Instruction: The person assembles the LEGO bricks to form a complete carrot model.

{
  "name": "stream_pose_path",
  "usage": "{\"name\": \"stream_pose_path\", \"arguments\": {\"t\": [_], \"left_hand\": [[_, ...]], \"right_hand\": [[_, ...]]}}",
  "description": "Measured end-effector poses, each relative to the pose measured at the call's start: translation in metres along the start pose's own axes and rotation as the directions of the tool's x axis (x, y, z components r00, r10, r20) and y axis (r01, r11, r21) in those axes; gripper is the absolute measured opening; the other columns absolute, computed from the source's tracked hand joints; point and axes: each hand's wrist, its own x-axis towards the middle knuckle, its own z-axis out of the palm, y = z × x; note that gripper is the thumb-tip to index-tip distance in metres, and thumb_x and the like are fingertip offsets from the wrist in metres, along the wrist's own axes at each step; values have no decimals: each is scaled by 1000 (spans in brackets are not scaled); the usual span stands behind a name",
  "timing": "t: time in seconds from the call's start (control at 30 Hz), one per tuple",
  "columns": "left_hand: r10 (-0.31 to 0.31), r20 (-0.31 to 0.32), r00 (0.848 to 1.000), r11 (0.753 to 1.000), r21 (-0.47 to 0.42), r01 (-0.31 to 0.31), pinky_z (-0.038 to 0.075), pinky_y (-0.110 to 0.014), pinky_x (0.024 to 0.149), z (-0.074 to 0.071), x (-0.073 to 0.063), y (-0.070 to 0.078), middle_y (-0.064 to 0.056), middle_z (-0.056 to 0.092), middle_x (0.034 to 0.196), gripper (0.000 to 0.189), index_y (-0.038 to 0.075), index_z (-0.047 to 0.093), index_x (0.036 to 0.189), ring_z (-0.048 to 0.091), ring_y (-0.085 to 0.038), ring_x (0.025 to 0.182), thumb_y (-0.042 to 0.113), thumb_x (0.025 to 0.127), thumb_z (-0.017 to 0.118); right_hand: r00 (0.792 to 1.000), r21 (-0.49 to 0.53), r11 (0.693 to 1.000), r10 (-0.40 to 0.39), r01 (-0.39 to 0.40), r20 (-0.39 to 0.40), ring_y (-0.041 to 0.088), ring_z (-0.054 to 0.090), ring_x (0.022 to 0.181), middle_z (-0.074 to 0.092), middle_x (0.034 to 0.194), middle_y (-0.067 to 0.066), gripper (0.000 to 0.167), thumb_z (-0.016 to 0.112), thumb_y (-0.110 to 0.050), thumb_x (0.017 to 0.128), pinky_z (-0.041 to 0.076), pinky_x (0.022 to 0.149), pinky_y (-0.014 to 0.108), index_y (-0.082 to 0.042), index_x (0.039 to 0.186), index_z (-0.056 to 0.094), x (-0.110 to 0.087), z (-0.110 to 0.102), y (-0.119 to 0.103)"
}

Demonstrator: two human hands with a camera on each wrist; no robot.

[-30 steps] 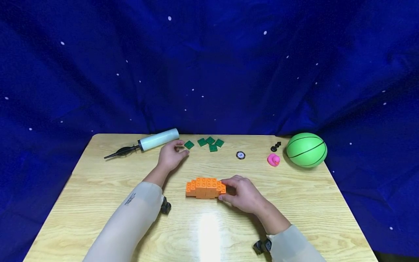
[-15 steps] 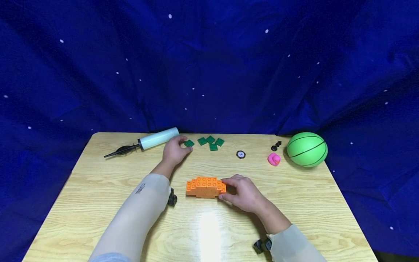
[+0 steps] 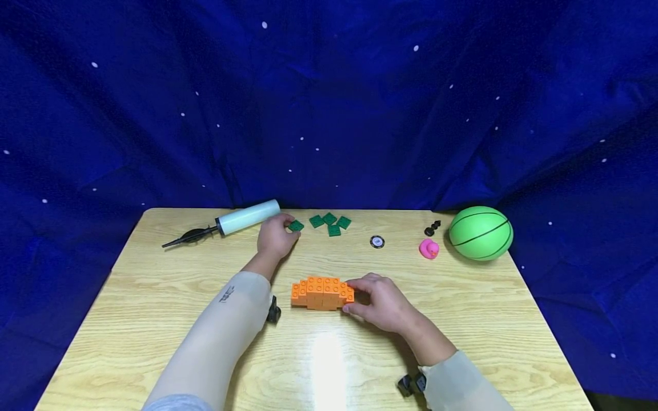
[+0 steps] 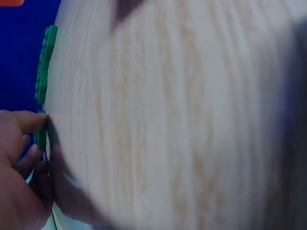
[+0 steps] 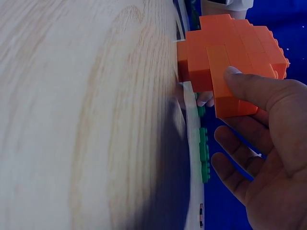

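At the back of the table my left hand (image 3: 275, 235) pinches a flat green toy brick (image 3: 296, 226) between thumb and fingers. The left wrist view shows that brick (image 4: 40, 136) low against the tabletop, partly covered by the hand (image 4: 21, 158). Near the table's middle, my right hand (image 3: 385, 302) grips the right end of a stepped build of orange toy bricks (image 3: 323, 294). From the right wrist, the thumb lies on one face of the orange build (image 5: 230, 57), while the other fingers of the hand (image 5: 283, 143) are partly behind or below it.
Several more green bricks (image 3: 334, 230) lie right of the left hand. A hand pump (image 3: 247, 217) lies to its left. Farther right are a poker chip (image 3: 377, 242), a pink rubber duck (image 3: 429, 249), a small black object (image 3: 432, 228) and a green ball (image 3: 481, 233). A blue curtain (image 3: 329, 114) hangs behind.
My left hand has moved slightly right and away from me, its thumb and fingers closing around the nearest green brick. The right hand and orange build have stayed put.
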Motion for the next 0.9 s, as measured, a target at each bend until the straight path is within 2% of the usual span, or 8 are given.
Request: {"name": "stream_pose_path", "arguments": {"t": [0.2, 0.57, 0.77, 0.9], "left_hand": [[-7, -2, 1000, 998, -68, 7, 52, -43, 93, -3, -3, -4, -8, 72, 116, 42, 10, 69, 127, 66, -27, 106, 21, 88, 77], [26, -7, 1000, 989, -144, -27, 53, -39, 89, -13, -13, -10, -6, 71, 107, 38, 8, 70, 122, 64, -21, 94, 20, 87, 78], [79, -19, 997, 985, -155, -81, 55, -38, 84, -20, -22, -9, -7, 72, 100, 33, 8, 74, 116, 65, -20, 89, 20, 86, 80], [118, -29, 993, 978, -168, -121, 55, -38, 82, -24, -29, -7, -7, 71, 101, 29, 8, 76, 112, 66, -21, 89, 19, 86, 81]], "right_hand": [[1000, 1, 1000, 0, 0, -2, 19, 68, 105, 75, 113, 3, 50, 87, -31, 86, 55, 93, 41, -5, 127, 73, 0, 1, 0], [1000, -4, 1000, 4, -4, -3, 19, 67, 106, 75, 114, 3, 50, 87, -31, 86, 55, 94, 42, -6, 127, 73, -1, 2, 0], [1000, 0, 1000, 3, -3, -2, 18, 67, 106, 75, 115, 4, 50, 87, -30, 86, 55, 95, 42, -5, 127, 73, 0, 1, -1], [1000, -2, 1000, -1, 1, -2, 18, 67, 106, 75, 115, 3, 50, 86, -32, 87, 55, 95, 42, -5, 127, 73, 0, 2, 0]]}}
